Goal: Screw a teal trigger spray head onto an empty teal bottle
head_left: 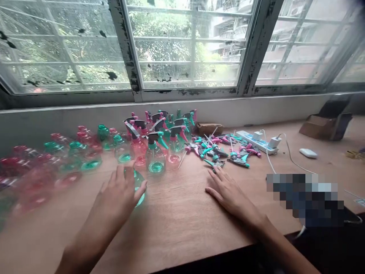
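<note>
My left hand (121, 190) is wrapped round a clear green spray bottle (139, 186) that has no sprayer head visible; the hand hides most of it. My right hand (228, 190) reaches forward low over the table with its fingers stretched out. Its fingertips are at the near edge of a heap of trigger sprayer heads (215, 152) in pink, teal and black, close to a teal-and-black sprayer head (213, 163). Whether they touch it I cannot tell. Just beyond my left hand stands a green bottle with a sprayer fitted (156, 156).
Several pink and green bottles without heads (85, 154) stand on the left. Several bottles with sprayers (139, 142) cluster near the wall. On the right lie a power strip (258, 141), a white mouse-like object (308, 153), an opened cardboard box (325, 123) and a blurred-out item (308, 198).
</note>
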Motion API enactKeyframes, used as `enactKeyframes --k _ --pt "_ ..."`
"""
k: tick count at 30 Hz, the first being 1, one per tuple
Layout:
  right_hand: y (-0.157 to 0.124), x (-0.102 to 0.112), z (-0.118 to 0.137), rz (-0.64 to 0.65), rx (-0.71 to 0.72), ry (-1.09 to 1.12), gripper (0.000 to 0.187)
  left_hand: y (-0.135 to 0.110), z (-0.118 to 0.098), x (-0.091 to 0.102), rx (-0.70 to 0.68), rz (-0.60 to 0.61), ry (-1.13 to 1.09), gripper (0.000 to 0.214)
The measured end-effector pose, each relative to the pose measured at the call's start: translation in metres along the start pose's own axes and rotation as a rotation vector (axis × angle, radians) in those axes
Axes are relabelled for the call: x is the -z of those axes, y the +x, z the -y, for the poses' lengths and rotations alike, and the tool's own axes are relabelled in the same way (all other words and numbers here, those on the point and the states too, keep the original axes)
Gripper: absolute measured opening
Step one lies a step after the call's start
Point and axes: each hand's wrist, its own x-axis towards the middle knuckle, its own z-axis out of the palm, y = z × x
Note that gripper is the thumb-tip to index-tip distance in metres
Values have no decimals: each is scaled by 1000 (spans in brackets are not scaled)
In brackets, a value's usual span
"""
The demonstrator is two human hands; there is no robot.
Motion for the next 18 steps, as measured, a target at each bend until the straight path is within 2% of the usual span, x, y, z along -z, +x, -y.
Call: enactKeyframes --k 3,5,7,9,11,13,15,17,18 --pt "-4 -4 5 -24 8 -10 49 4 -3 -4 -84 -38 22 52" --pt "-6 -4 6 -71 -21 -20 43 6 -4 -11 -158 -75 -24 57" --pt "-8 -3 4 -120 -63 -31 40 7 -4 -17 -237 -126 -167 68" --pt "-8 -2 1 -165 -100 -51 48 5 -5 -21 -268 -154 -339 75" --pt "-8 -3 -2 -187 -128 -61 62 0 -7 -19 -200 -130 -488 78" --pt "-8 -3 -4 -169 -152 -27 66 -5 -10 -14 -23 -35 -653 77" --pt "-8 -3 -4 -132 -166 39 60 -12 -17 -12 188 108 -835 71" --pt "-7 -1 -2 -97 -147 96 47 -18 -26 -16 245 101 -908 63" --pt "-6 0 0 -82 -128 113 39 -21 -30 -21 200 64 -930 63"
